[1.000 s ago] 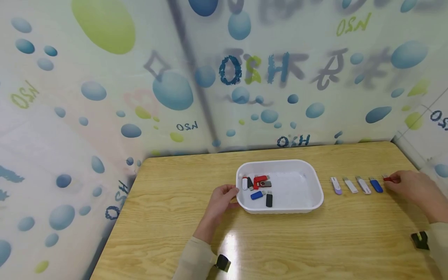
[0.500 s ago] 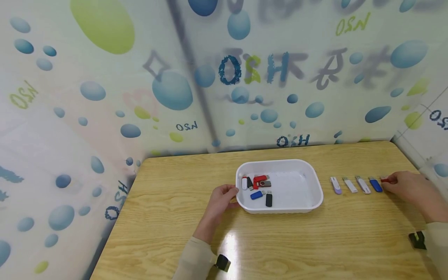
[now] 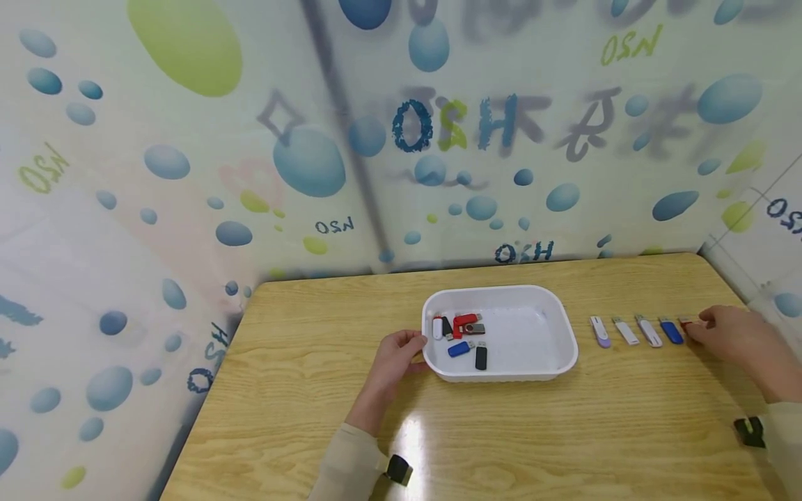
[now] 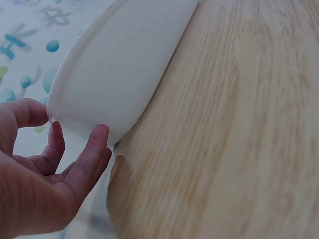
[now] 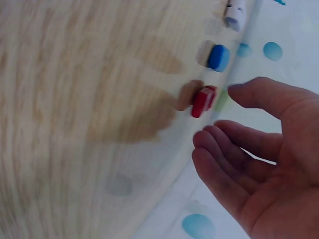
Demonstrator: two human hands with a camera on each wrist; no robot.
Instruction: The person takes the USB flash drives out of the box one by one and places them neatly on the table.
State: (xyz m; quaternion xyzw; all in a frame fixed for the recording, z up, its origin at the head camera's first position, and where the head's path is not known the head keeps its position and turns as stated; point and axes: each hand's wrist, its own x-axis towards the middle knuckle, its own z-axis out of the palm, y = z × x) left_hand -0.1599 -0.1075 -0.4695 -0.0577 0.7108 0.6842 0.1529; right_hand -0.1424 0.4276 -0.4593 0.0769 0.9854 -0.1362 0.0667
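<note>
Red USB stick (image 5: 203, 101) lies beside right fingers (image 5: 255, 91); wall (image 3: 382, 174) reads mirrored "H2O" (image 3: 454, 125).

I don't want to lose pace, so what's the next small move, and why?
Probably move the right hand to the white tray for another stick: in the right wrist view that hand looks apart from the red stick ending the row, while the left hand holds the tray, where more sticks lie.
</note>
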